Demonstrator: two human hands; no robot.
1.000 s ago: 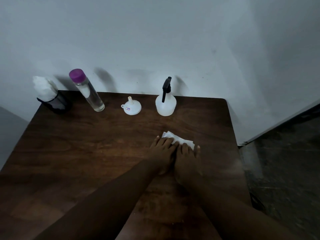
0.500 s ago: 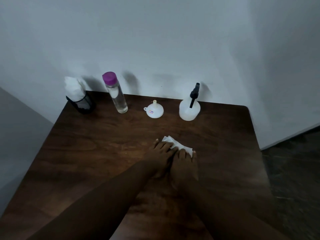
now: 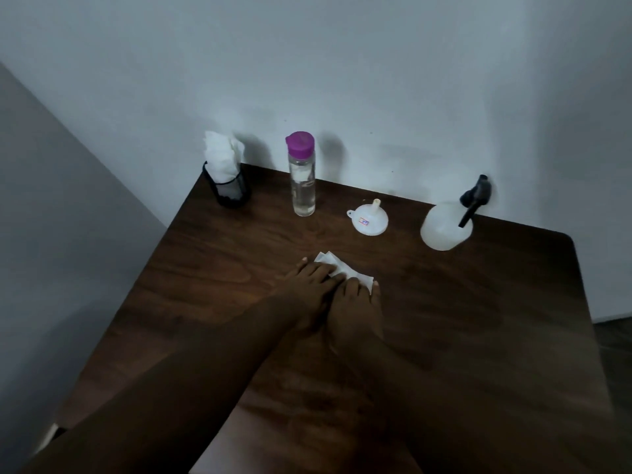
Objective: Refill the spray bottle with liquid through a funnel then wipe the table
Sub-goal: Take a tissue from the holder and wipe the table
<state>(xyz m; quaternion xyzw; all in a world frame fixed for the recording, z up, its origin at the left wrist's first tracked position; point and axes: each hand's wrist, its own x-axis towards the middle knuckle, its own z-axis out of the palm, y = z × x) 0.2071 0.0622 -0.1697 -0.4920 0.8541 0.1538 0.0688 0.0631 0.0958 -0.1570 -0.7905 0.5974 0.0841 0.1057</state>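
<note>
A white tissue (image 3: 343, 271) lies flat on the dark wooden table (image 3: 478, 319), near its middle. My left hand (image 3: 313, 285) and my right hand (image 3: 355, 304) lie side by side on it, fingers straight, pressing it down. Behind them, at the back edge, stand a white spray bottle (image 3: 444, 229) with a black trigger head, a white funnel (image 3: 371, 218) lying mouth down, and a clear bottle (image 3: 302, 181) with a purple cap holding clear liquid.
A black holder with white tissues (image 3: 224, 172) stands at the table's back left corner. A pale wall rises right behind the table. The floor drops away on the left and right sides.
The view has swung left, so the objects now sit further right in frame. Both hands still press the tissue and have stayed at about the same spot on the table.
</note>
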